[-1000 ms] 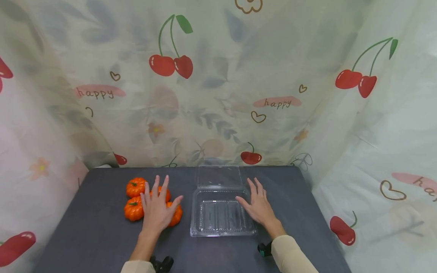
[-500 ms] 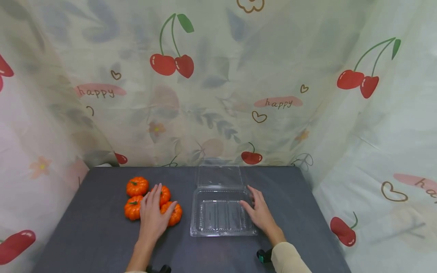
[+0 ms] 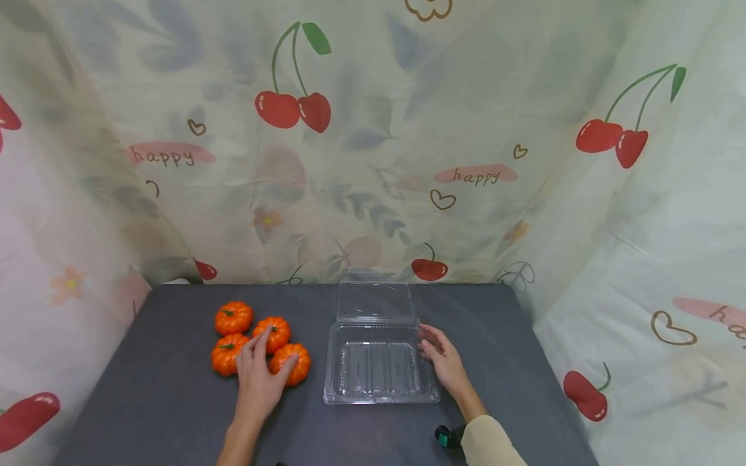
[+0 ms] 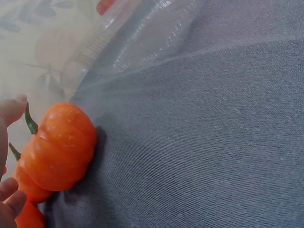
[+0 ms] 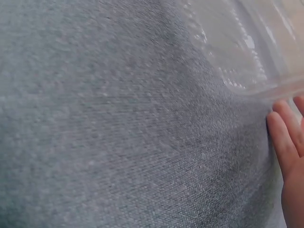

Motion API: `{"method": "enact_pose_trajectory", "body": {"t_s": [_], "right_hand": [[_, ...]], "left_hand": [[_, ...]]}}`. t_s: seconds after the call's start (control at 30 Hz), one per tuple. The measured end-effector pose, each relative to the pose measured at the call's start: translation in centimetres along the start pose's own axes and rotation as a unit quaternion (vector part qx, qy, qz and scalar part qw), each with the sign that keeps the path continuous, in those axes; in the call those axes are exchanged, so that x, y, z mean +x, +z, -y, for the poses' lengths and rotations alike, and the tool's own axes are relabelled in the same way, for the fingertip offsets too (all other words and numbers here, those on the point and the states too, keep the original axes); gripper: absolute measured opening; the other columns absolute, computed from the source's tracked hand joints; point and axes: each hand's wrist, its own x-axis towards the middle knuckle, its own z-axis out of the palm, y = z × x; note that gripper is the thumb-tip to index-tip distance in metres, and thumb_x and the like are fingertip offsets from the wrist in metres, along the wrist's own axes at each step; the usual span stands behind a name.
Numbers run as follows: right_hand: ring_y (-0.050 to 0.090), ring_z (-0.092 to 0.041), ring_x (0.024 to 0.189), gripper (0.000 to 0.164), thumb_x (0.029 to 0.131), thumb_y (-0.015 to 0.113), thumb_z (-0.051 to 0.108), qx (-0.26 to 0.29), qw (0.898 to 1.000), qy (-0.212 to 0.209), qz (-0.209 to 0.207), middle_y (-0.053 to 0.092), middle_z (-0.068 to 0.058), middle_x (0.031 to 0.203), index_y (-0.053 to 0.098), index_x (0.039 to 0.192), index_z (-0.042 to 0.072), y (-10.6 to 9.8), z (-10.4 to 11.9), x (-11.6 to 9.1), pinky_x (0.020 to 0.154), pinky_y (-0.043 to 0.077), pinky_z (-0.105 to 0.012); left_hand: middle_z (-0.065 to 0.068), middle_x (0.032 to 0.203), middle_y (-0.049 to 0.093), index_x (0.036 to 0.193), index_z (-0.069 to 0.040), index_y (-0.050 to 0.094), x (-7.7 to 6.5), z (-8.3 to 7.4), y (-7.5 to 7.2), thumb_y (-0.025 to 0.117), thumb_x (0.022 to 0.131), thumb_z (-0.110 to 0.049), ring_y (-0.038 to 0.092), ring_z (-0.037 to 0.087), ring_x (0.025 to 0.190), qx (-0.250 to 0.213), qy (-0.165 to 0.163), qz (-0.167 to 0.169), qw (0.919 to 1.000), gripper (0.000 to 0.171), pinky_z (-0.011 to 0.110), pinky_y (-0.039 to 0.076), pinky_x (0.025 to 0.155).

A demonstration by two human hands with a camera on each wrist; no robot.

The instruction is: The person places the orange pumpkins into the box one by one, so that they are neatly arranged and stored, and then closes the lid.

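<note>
Several small orange pumpkins with green stems sit grouped on the left of the table. My left hand [image 3: 259, 377] is over the group, its thumb by the front-right pumpkin [image 3: 293, 364] and its fingers reaching between that one and the front-left pumpkin [image 3: 226, 355]. In the left wrist view thumb and fingers stand apart beside a pumpkin [image 4: 61, 147]; whether they touch it I cannot tell. A clear plastic clamshell box [image 3: 381, 396] lies with its lid raised at the back. At its right side is my right hand [image 3: 447, 367], fingers slightly bent, holding nothing visible.
Behind the group are the back-left pumpkin [image 3: 234, 318] and another pumpkin [image 3: 278, 331]. The box's lid [image 3: 375, 301] reaches to the table's back edge. Printed curtains [image 3: 373, 149] hang behind the dark grey table [image 3: 361, 433] and along both sides.
My left hand has come down toward the pumpkins, with its fingers drawing in. The right hand has moved from above the box to its right side. Pumpkins and box look unmoved.
</note>
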Motion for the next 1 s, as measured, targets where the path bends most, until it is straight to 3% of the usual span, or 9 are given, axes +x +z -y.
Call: {"method": "enact_pose_trajectory", "body": {"t_s": [0.2,0.43,0.63,0.8,1.0], "right_hand": [[0.068,-0.029,0.12,0.04,0.105,0.057,0.028,0.038,0.999,0.031,0.017,0.064,-0.016,0.14,0.056,0.144,0.019,-0.4,-0.4,0.2,0.093,0.058,-0.028],[0.065,-0.031,0.125,0.042,0.105,0.055,0.032,0.062,0.996,0.058,0.026,0.063,-0.015,0.142,0.054,0.146,0.021,-0.5,-0.9,0.0,0.096,0.054,-0.027],[0.064,-0.032,0.126,0.043,0.105,0.054,0.036,0.058,0.997,0.049,0.024,0.064,-0.014,0.142,0.054,0.146,0.024,-0.5,-1.3,-0.2,0.096,0.054,-0.026],[0.065,-0.029,0.125,0.044,0.106,0.051,0.041,0.043,0.998,0.042,0.024,0.065,-0.013,0.141,0.054,0.147,0.025,-0.5,-1.5,-0.3,0.096,0.054,-0.025],[0.066,-0.027,0.123,0.043,0.106,0.051,0.039,0.042,0.998,0.041,0.025,0.065,-0.013,0.14,0.054,0.146,0.025,-0.6,-1.5,-0.2,0.097,0.055,-0.028]], "left_hand": [[0.024,0.134,0.041,0.147,-0.007,0.047,-0.3,0.4,0.5,0.086,0.082,-0.039,0.037,0.042,0.127,0.002,-0.017,-0.004,0.9998,0.083,0.059,0.035,0.108],[0.024,0.128,0.042,0.14,-0.002,0.05,-1.0,1.0,1.1,0.086,0.082,-0.035,0.041,0.041,0.12,0.003,-0.038,0.016,0.9992,0.076,0.056,0.038,0.102],[0.023,0.13,0.05,0.144,-0.002,0.048,-1.2,1.3,1.4,0.084,0.084,-0.039,0.047,0.038,0.119,-0.014,-0.051,0.039,0.9979,0.08,0.052,0.042,0.102],[0.025,0.138,0.055,0.149,-0.004,0.042,-1.3,1.4,1.3,0.079,0.086,-0.051,0.05,0.042,0.128,-0.024,-0.073,0.076,0.9942,0.086,0.057,0.042,0.109],[0.025,0.146,0.05,0.152,-0.007,0.039,-1.4,1.2,1.0,0.074,0.086,-0.061,0.049,0.042,0.133,-0.024,-0.091,0.1,0.9905,0.092,0.06,0.04,0.112]]}}
